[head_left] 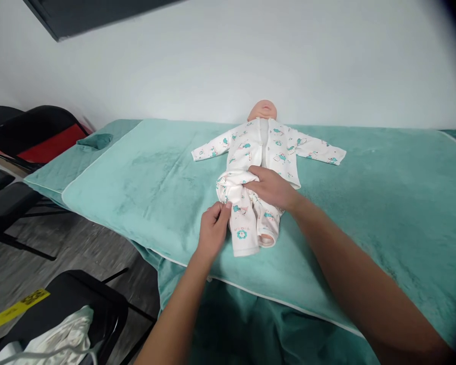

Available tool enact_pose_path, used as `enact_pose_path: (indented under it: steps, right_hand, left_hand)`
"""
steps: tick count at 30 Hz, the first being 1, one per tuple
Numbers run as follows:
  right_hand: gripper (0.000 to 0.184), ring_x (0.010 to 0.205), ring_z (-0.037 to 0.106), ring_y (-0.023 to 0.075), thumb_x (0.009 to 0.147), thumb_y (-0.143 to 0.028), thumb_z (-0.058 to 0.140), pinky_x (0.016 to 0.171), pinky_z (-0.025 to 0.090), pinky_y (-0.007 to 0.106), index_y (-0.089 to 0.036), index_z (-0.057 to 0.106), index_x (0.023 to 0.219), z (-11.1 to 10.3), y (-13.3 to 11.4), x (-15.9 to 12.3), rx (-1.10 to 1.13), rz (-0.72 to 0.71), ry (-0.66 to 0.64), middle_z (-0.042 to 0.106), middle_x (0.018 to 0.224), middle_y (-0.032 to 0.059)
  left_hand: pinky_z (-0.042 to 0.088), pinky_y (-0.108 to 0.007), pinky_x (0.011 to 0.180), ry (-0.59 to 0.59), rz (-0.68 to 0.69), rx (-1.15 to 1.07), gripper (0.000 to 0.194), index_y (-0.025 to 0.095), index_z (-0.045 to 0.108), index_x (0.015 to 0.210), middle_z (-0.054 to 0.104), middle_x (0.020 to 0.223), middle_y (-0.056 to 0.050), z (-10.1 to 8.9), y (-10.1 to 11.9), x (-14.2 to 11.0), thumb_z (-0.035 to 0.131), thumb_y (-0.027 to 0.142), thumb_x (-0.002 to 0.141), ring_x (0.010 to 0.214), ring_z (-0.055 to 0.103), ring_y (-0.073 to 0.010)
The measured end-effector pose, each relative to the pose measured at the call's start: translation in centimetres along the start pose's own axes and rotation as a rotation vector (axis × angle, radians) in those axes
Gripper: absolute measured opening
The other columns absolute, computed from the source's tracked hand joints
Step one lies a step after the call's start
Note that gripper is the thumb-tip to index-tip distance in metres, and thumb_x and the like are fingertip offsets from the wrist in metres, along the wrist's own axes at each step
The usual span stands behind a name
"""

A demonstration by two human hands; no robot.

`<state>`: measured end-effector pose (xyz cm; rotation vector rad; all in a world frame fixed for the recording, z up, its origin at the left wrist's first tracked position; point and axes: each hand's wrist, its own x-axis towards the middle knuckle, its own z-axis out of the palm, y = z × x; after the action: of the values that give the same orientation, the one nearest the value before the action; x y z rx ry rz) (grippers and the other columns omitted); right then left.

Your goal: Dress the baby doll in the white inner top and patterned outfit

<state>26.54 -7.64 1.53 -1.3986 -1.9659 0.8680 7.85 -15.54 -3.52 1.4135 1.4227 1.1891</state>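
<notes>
A baby doll [263,109] lies on its back on the green bed cover, head towards the wall. It wears a white printed jacket [244,146], open down the front, with both sleeves spread out sideways. White printed baby trousers [244,215] cover its legs, their waist part bunched up. My left hand [215,228] pinches the trousers' outer edge on the left side, thumb on top. My right hand [269,187] grips the bunched waistband at the doll's middle, its fingertips partly hidden in the cloth. A bit of the doll's foot shows inside the right trouser leg opening.
The green plush cover [155,172] with white piping drapes over the bed's front edge. A white wall [289,61] stands directly behind. Black and red chairs [41,132] are at the left. Nearer, a black chair [87,291] holds pale cloth [66,334] and a cable.
</notes>
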Motion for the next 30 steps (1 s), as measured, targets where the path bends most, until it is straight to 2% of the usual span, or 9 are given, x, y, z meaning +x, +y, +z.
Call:
enact_pose_path:
  steps: [3,7,9,14,17,20,23,26,30]
  right_hand:
    - [0.021,0.083,0.055,0.0195,0.087,-0.041,0.057,0.07,0.038,0.03,-0.021,0.052,0.084,-0.6,0.1,-0.2,0.038,-0.064,-0.095,0.061,0.088,0.0013]
    - [0.044,0.103,0.062,0.0251,0.079,-0.045,0.073,0.082,0.044,0.032,-0.02,0.062,0.114,-1.4,-0.3,-0.5,0.105,-0.19,-0.342,0.069,0.115,0.0052]
    - [0.046,0.105,0.064,0.0261,0.075,-0.042,0.077,0.083,0.045,0.032,-0.022,0.065,0.114,-1.4,-0.6,-0.6,0.078,-0.202,-0.375,0.071,0.116,0.0035]
    - [0.015,0.088,0.067,0.0249,0.076,-0.03,0.069,0.073,0.046,0.033,-0.023,0.067,0.089,-0.6,-0.9,-0.9,-0.002,-0.135,-0.264,0.075,0.095,0.0015]
    - [0.007,0.082,0.066,0.0235,0.076,-0.026,0.065,0.07,0.045,0.033,-0.023,0.066,0.082,-0.3,-0.9,-1.1,0.002,-0.154,-0.204,0.073,0.087,0.0013]
    - [0.008,0.082,0.065,0.0226,0.078,-0.028,0.063,0.07,0.045,0.033,-0.023,0.067,0.083,-0.2,-0.7,-1.1,0.05,-0.192,-0.154,0.073,0.088,0.0007]
    - [0.012,0.084,0.065,0.0221,0.077,-0.027,0.064,0.07,0.045,0.031,-0.022,0.069,0.086,-0.2,-0.3,-0.9,0.105,-0.189,-0.129,0.073,0.091,0.001]
    - [0.016,0.084,0.064,0.0206,0.075,-0.024,0.063,0.07,0.046,0.029,-0.021,0.071,0.09,-0.1,0.3,-0.7,0.15,-0.175,-0.093,0.072,0.091,0.0]
    - [0.017,0.089,0.065,0.0204,0.075,-0.022,0.062,0.074,0.047,0.029,-0.019,0.071,0.089,0.1,0.6,-0.5,0.176,-0.194,-0.04,0.073,0.093,-0.0003]
  left_hand:
    - [0.026,-0.027,0.057,0.036,0.038,0.024,0.049,0.02,0.037,0.06,0.034,0.059,0.004,-0.1,-0.1,1.3,0.055,0.053,0.091,0.06,0.03,-0.0114]
    - [0.025,-0.027,0.056,0.17,0.13,0.113,0.046,0.021,0.036,0.061,0.036,0.057,0.005,0.0,-0.3,4.2,0.052,0.05,0.093,0.059,0.032,-0.0109]
    - [0.024,-0.027,0.056,0.211,0.167,0.184,0.047,0.021,0.033,0.06,0.035,0.055,0.005,0.0,-0.6,5.3,0.051,0.048,0.093,0.058,0.031,-0.0104]
    - [0.025,-0.027,0.055,0.211,0.172,0.258,0.043,0.021,0.036,0.062,0.039,0.055,0.005,0.1,-1.2,5.5,0.047,0.047,0.094,0.057,0.034,-0.0102]
    - [0.026,-0.027,0.055,0.225,0.189,0.269,0.041,0.021,0.039,0.064,0.042,0.057,0.005,0.0,-1.2,4.9,0.047,0.046,0.096,0.058,0.037,-0.0106]
    - [0.027,-0.027,0.056,0.23,0.198,0.258,0.042,0.021,0.038,0.065,0.041,0.058,0.005,-0.2,-1.1,4.2,0.047,0.047,0.097,0.059,0.037,-0.0112]
    - [0.028,-0.028,0.058,0.201,0.143,0.234,0.046,0.021,0.036,0.066,0.04,0.06,0.004,-0.6,-1.1,3.1,0.041,0.051,0.1,0.06,0.036,-0.0121]
    - [0.029,-0.029,0.061,0.099,0.098,0.247,0.048,0.02,0.038,0.066,0.042,0.063,0.002,-0.8,-1.2,1.4,0.035,0.052,0.102,0.063,0.038,-0.0133]
    - [0.033,-0.03,0.069,-0.007,0.144,0.304,0.044,0.02,0.042,0.067,0.047,0.066,0.001,-0.7,-1.0,-0.5,0.037,0.048,0.102,0.069,0.043,-0.0151]
